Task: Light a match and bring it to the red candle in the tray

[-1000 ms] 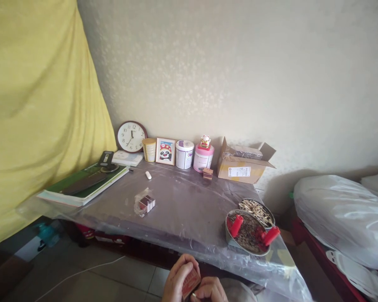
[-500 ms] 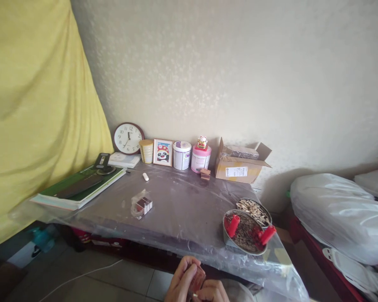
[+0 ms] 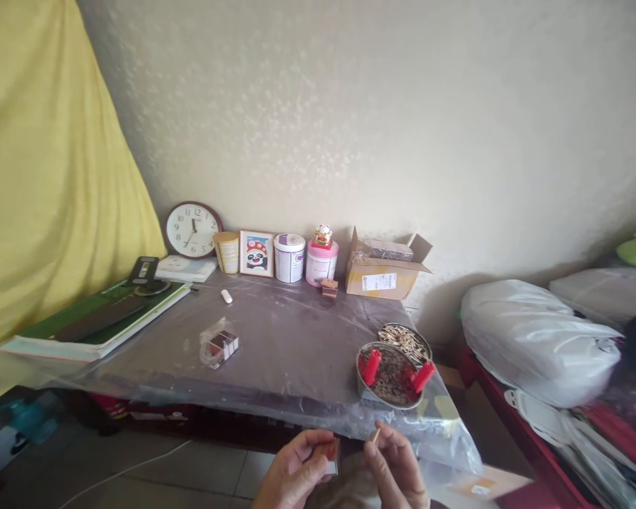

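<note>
At the bottom of the head view, my left hand (image 3: 295, 468) is closed around a small reddish matchbox (image 3: 327, 452), its pale side facing right. Just right of it, my right hand (image 3: 396, 468) pinches a thin matchstick (image 3: 376, 435) between thumb and fingertips, apart from the box. Both hands are in front of the table's near edge. Beyond them on the table stands a metal bowl (image 3: 389, 385) of dark ash or soil with two red candles (image 3: 371, 367) in it. Behind that bowl is a tin of matchsticks (image 3: 404, 342).
A plastic-wrapped pack of matchboxes (image 3: 220, 344) lies on the plastic-covered table (image 3: 286, 339). Along the wall stand a clock (image 3: 193, 230), a picture frame (image 3: 256, 254), lidded tubs (image 3: 289, 259) and an open cardboard box (image 3: 384, 272). Books (image 3: 100, 318) lie left; white bags (image 3: 540, 343) sit right.
My hands have come apart: the right one has moved right and up with a matchstick, while the left keeps the matchbox. The view has turned slightly right.
</note>
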`<act>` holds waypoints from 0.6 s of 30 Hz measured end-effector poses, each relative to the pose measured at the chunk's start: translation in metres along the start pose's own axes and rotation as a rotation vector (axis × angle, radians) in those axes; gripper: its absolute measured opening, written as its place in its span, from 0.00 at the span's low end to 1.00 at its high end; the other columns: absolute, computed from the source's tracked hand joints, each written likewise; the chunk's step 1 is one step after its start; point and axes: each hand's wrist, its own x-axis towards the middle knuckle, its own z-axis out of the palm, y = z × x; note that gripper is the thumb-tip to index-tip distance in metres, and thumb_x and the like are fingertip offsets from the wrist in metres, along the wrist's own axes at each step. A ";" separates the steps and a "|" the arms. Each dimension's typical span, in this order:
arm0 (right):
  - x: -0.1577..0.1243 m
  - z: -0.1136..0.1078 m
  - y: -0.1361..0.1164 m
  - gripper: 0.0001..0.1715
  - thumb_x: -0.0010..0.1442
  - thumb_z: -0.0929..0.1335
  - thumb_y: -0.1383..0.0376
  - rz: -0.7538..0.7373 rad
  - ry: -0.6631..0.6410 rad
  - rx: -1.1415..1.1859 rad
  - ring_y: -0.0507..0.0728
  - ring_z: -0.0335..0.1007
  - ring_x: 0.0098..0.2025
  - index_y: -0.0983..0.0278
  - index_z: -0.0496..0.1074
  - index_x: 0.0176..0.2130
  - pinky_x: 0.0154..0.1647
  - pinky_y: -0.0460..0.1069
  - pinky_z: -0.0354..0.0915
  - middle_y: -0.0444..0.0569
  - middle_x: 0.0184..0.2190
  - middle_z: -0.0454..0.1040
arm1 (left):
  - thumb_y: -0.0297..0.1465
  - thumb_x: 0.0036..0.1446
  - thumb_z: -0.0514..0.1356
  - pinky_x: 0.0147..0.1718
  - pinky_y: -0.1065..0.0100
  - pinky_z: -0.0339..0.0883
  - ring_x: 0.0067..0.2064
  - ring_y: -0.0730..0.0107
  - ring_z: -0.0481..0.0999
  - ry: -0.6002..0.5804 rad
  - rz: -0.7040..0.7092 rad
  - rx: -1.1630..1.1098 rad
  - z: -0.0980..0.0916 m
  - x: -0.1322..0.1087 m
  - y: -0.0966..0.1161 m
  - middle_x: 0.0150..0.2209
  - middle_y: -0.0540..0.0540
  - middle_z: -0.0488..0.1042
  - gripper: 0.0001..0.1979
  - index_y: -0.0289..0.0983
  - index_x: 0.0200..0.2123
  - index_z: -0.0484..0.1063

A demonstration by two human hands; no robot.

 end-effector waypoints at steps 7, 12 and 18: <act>0.012 -0.010 -0.026 0.17 0.51 0.75 0.56 0.017 0.033 -0.087 0.55 0.76 0.29 0.63 0.74 0.37 0.33 0.48 0.73 0.45 0.30 0.79 | 0.37 0.45 0.70 0.48 0.65 0.63 0.47 0.63 0.76 -0.080 -0.059 -0.066 0.008 -0.009 0.014 0.43 0.43 0.81 0.19 0.40 0.43 0.78; -0.006 0.001 -0.047 0.05 0.59 0.70 0.63 -0.258 0.071 -0.245 0.54 0.78 0.33 0.61 0.74 0.37 0.38 0.46 0.73 0.47 0.34 0.80 | 0.37 0.47 0.69 0.47 0.64 0.64 0.44 0.64 0.75 -0.005 -0.020 -0.048 0.021 -0.011 0.022 0.39 0.44 0.81 0.14 0.39 0.38 0.78; -0.004 -0.002 -0.041 0.13 0.58 0.68 0.74 -0.934 -0.191 -0.568 0.56 0.78 0.37 0.59 0.72 0.42 0.37 0.49 0.73 0.48 0.34 0.80 | 0.37 0.43 0.71 0.43 0.67 0.65 0.37 0.69 0.75 0.058 0.038 -0.026 0.032 -0.007 0.023 0.35 0.47 0.81 0.12 0.39 0.32 0.78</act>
